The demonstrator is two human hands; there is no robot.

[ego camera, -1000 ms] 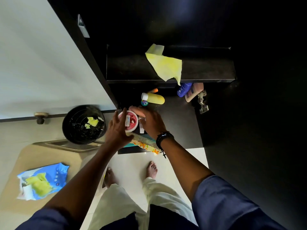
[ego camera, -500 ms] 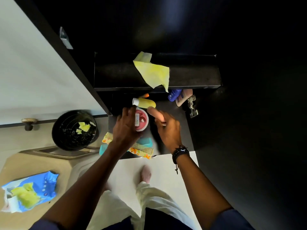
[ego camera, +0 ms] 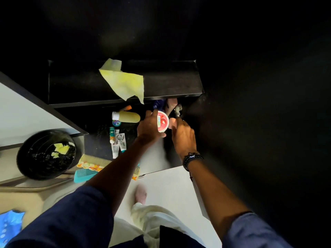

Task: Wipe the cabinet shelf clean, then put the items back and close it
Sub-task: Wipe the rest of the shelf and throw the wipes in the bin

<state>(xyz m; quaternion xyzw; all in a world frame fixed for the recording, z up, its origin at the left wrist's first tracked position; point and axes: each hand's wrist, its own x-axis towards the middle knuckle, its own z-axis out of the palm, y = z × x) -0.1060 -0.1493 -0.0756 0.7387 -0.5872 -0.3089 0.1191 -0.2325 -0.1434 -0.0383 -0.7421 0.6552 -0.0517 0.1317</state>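
Note:
A yellow cloth lies on the dark upper cabinet shelf, one corner hanging over its front edge. My left hand grips a round red-and-white jar above the lower shelf, just under the upper shelf's edge. Right beside the jar is my right hand, its thumb at the jar's right side and its fingers hidden. A yellow bottle, an orange tube, small tubes, a beige comb and a teal comb lie on the lower shelf.
A blue bottle and a pink bottle sit at the back near a metal hinge. A black bin holding yellow scraps stands at the left. A blue wipe pack lies at the bottom left.
My left hand has carried the jar to the right and further back, toward the hinge. My right hand moved along beside it. The tubes and combs are now uncovered.

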